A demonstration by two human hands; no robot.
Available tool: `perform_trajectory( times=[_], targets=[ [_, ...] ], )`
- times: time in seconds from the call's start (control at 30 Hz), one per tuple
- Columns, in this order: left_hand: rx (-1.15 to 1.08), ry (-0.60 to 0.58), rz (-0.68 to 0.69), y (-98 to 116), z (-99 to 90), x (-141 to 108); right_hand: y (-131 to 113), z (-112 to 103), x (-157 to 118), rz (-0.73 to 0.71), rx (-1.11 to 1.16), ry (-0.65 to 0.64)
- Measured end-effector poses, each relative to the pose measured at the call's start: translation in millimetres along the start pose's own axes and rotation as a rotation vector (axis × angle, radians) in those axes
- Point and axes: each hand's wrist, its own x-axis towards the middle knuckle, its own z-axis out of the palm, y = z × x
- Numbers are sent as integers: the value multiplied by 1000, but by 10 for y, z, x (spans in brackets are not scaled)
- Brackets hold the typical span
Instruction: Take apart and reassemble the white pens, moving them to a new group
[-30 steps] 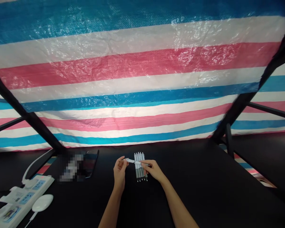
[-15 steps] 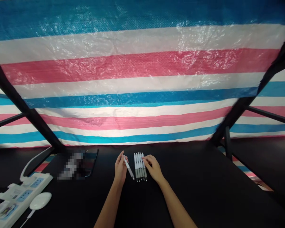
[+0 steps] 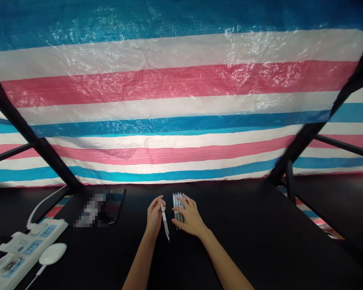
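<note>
A white pen [image 3: 165,222] with a grey lower part is pinched near its upper end by my left hand [image 3: 154,213], its tip pointing down towards me. Just to the right, several similar pens [image 3: 174,202] lie side by side in a row on the black table. My right hand [image 3: 191,217] rests over that row with its fingers spread across the pens, covering much of the right side and the lower parts. I cannot tell how firmly the fingertips press on them.
On the left stand a white power strip [image 3: 33,246] and a rounded white device [image 3: 53,253] with a cable. A dark flat object [image 3: 118,206], partly blurred out, lies behind them. Black frame bars [image 3: 53,161] flank the striped tarp [image 3: 175,155] at the back.
My right hand has gone from a near-pinch at the row's right edge to spread fingers over the pens. The pen in my left hand has swung to a steeper angle.
</note>
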Motion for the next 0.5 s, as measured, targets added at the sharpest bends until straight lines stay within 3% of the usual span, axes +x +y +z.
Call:
perform_trajectory(
  times=[0.27,0.5],
  targets=[
    [7,39,-12,-3,5,36,63,-24,-2,57,27,-30],
    [37,21,-15,20,36,19,258,-211,-211,44,39,-33]
  ],
)
